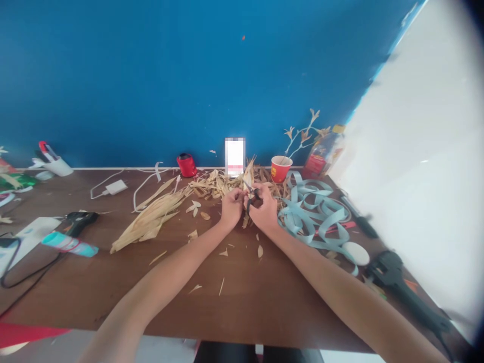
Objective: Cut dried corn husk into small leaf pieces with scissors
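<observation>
Near the back edge of the tabletop (pixel 242 312), we find the husk (pixel 248 172), long axis toward that edge; the left hand (pixel 230 205) apparently pinches its base, the right hand (pixel 266 208) curled round scissors (pixel 256 192).

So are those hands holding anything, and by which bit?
The right hand holds scissors by the black handles. The left hand may be pinching dry husk; its grip is too small to tell.
</observation>
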